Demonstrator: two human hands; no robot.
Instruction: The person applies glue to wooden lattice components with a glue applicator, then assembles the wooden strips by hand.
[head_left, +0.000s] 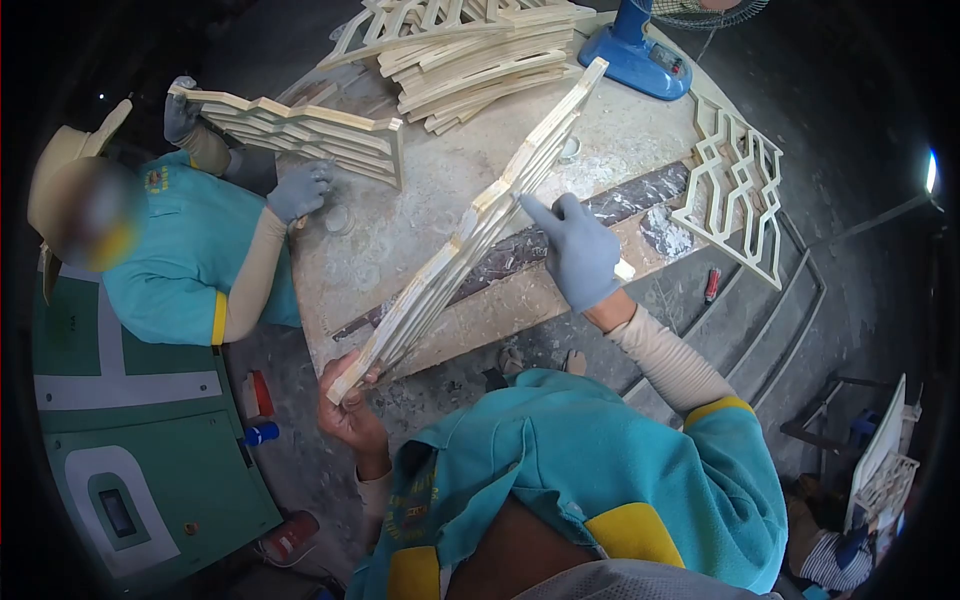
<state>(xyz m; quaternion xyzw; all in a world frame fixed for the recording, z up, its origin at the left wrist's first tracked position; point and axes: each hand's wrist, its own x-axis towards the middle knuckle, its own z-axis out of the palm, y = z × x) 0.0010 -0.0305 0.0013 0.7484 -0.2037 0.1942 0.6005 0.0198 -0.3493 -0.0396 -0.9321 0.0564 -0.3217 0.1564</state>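
Note:
A pale wooden lattice panel [465,245] stands tilted on edge across the table, running from my lap side up to the far right. My bare left hand [350,415] is closed around its lower end. Near the panel's middle is my right hand [580,250] in a grey glove, its index finger stretched to the panel's upper edge and its other fingers curled. A pale, blunt end [624,271] sticks out by the heel of that hand; what the curled fingers hold is mostly hidden.
A co-worker [190,250] at the left holds another lattice panel [300,130]. Stacked wooden panels [480,70] and a blue fan [640,55] stand at the back of the table [440,150]. One lattice panel [735,185] leans over the right edge. A dark strip [640,195] lies beneath my panel.

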